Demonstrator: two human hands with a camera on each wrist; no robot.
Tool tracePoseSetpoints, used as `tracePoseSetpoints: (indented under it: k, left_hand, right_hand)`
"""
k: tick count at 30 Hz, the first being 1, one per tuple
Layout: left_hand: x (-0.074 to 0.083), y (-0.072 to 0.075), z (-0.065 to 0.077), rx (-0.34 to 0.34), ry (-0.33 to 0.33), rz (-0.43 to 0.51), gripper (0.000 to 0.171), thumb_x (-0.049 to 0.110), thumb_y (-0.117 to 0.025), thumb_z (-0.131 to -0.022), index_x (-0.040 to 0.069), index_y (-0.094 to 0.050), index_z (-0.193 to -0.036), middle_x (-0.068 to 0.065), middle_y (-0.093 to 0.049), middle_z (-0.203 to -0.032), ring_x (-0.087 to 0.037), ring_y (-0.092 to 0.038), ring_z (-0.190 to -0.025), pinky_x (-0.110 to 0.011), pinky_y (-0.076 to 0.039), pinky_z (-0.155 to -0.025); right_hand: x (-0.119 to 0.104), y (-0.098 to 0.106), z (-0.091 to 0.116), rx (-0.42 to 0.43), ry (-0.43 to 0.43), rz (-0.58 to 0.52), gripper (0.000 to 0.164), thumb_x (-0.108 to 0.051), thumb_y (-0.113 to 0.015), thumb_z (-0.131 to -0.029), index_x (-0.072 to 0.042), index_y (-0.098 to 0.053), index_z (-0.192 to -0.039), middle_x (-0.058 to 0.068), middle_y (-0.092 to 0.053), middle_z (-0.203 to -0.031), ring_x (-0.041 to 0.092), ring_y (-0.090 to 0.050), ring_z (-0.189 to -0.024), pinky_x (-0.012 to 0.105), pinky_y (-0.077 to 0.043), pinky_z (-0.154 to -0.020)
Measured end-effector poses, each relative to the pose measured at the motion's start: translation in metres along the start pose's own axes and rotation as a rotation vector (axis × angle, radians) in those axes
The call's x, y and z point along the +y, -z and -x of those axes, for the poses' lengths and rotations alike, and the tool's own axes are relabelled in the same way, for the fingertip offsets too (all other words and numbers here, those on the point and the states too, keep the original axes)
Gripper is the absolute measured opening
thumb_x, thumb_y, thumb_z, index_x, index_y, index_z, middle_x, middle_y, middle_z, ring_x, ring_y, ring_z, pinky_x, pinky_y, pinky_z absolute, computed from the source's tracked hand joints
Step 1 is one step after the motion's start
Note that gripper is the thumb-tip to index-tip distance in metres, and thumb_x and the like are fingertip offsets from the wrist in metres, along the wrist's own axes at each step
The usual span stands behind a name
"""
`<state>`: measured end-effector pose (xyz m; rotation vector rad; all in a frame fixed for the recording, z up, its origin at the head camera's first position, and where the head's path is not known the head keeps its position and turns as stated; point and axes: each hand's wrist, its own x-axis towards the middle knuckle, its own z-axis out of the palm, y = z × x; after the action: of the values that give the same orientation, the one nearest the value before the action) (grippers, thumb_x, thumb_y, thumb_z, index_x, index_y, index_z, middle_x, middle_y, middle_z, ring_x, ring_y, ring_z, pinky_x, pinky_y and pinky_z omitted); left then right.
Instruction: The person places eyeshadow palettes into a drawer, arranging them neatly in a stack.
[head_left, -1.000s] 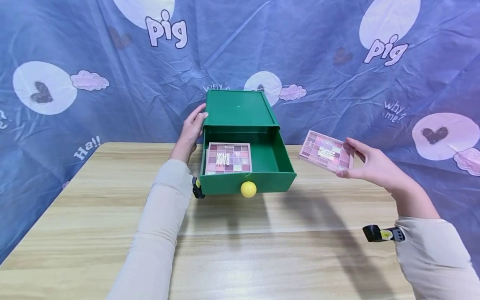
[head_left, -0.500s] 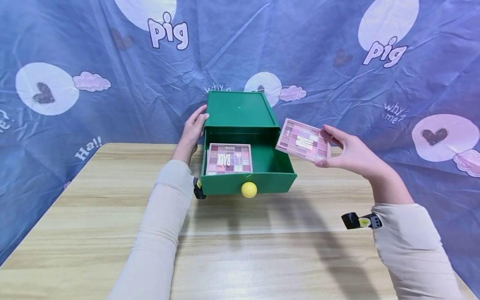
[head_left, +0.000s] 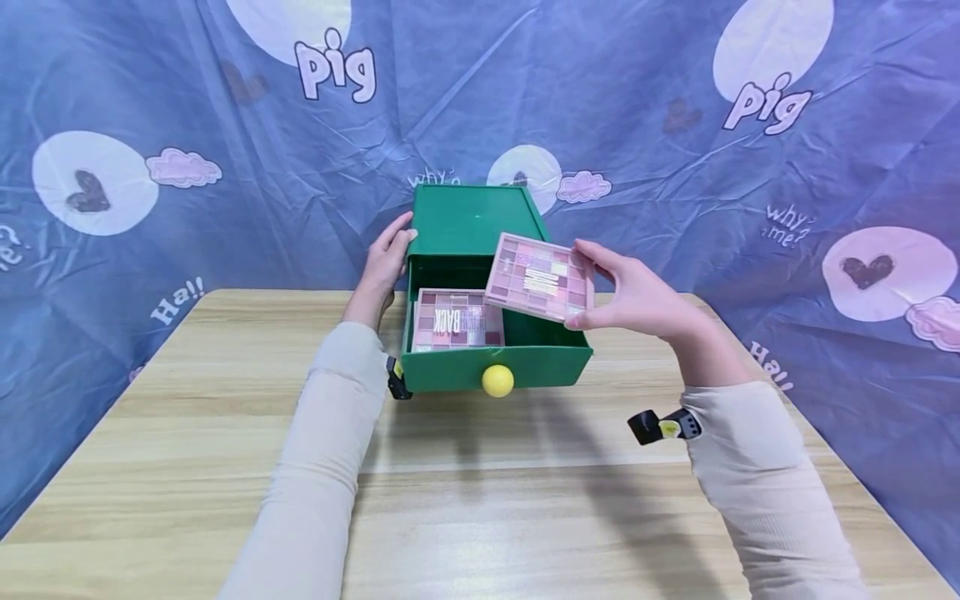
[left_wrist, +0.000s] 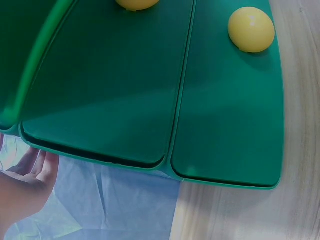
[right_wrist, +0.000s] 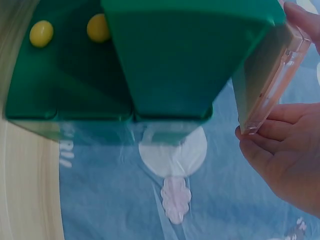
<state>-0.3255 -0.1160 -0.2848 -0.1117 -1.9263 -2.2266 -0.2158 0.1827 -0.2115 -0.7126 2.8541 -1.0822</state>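
Observation:
A green drawer cabinet (head_left: pixel 476 218) has its top drawer (head_left: pixel 442 372) pulled out, with a yellow knob (head_left: pixel 497 381) on the front. One eyeshadow palette (head_left: pixel 457 318) with a clear lid lies in the drawer's left part. My right hand (head_left: pixel 637 292) pinches a similar eyeshadow palette (head_left: pixel 542 275) by its right edge, thumb at the near corner, fingers at the far one. That palette hangs slightly tilted over the drawer's right part; in the right wrist view its side (right_wrist: pixel 272 80) faces the camera. Against the cabinet's left side rests my left hand (head_left: pixel 385 260), fingers extended.
Below the pulled-out drawer, the left wrist view shows closed lower drawers (left_wrist: pixel 225 120) with yellow knobs (left_wrist: pixel 251 30). The cabinet stands on a wooden table (head_left: pixel 187 467), near its back edge. Behind hangs a blue printed cloth (head_left: pixel 637 100).
My right hand has carried its palette leftward, from beside the cabinet to over the open drawer. The left hand, the drawer and the palette inside it have stayed put.

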Motion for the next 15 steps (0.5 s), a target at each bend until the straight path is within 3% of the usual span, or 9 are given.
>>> tracePoseSetpoints:
  k: [7, 15]
  left_hand:
    - [0.000, 0.000, 0.000, 0.004, 0.000, -0.003, 0.044, 0.025, -0.051, -0.083, 0.021, -0.046, -0.127, -0.002, -0.049, -0.110, -0.007, -0.041, -0.062, -0.021, -0.032, -0.056]
    - [0.000, -0.001, -0.001, 0.013, 0.007, -0.012, 0.045, 0.025, -0.051, -0.082, 0.022, -0.046, -0.127, 0.000, -0.046, -0.119, -0.008, -0.041, -0.066, -0.023, -0.033, -0.061]
  right_hand:
    - [-0.010, -0.012, -0.014, -0.061, 0.050, 0.007, 0.096, -0.024, -0.077, -0.060, -0.004, -0.022, -0.136, 0.010, -0.031, -0.133, 0.018, -0.027, -0.119, 0.040, -0.023, -0.095]
    - [-0.020, -0.027, -0.025, -0.133, 0.075, 0.108, 0.097, -0.031, -0.077, -0.058, -0.005, -0.024, -0.136, 0.010, -0.033, -0.131, 0.019, -0.031, -0.115, 0.037, -0.028, -0.092]
